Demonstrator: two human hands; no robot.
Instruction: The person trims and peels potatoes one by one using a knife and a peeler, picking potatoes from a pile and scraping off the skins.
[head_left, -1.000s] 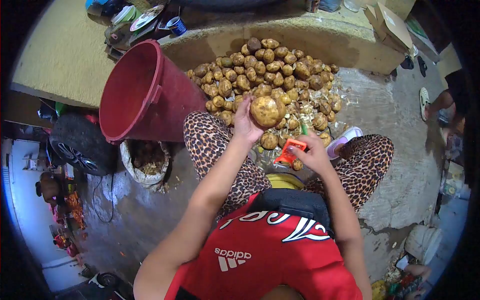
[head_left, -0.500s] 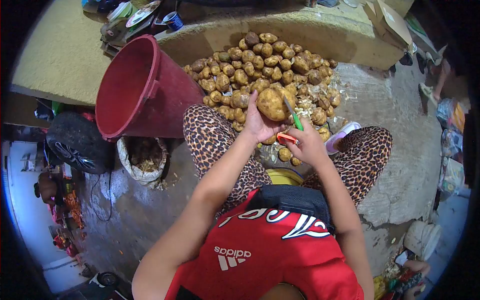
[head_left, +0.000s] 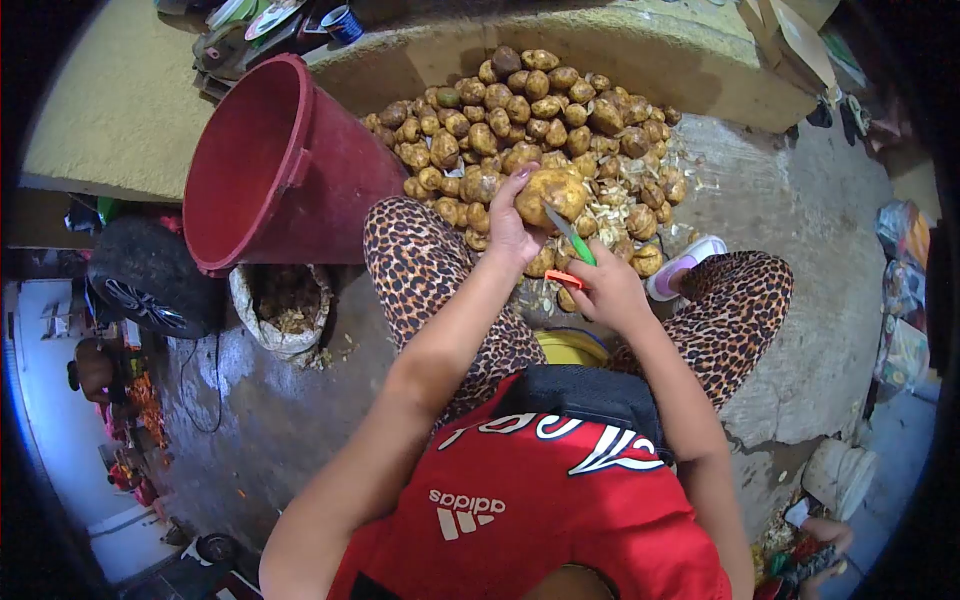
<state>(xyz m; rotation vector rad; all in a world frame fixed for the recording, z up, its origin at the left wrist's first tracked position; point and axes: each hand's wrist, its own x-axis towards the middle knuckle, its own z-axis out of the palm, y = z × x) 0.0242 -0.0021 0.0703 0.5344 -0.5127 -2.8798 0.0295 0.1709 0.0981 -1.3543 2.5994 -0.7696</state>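
My left hand point(head_left: 517, 225) is closed around a large brown-yellow potato point(head_left: 556, 192), gripping it from the left and below. My right hand point(head_left: 606, 288) grips a small knife point(head_left: 578, 243) with a green handle, its blade against or just in front of the potato's lower side. An orange piece point(head_left: 565, 279), possibly a peeler, sticks out from the same right hand; most of it is hidden by the fingers. Beyond both hands lies a heap of unwashed potatoes point(head_left: 500, 125), with pale peelings point(head_left: 612, 222) scattered over its right part.
A big red bucket point(head_left: 345, 170) leans at the left, beside an open white sack point(head_left: 240, 298) of scraps and a tyre point(head_left: 150, 285). Between my legs is a yellow container point(head_left: 570, 347). The low yellow wall point(head_left: 690, 85) runs behind the heap.
The potato has turned in my left hand and moved slightly right. The knife blade has shifted to its lower face. The camera view has tilted a little.
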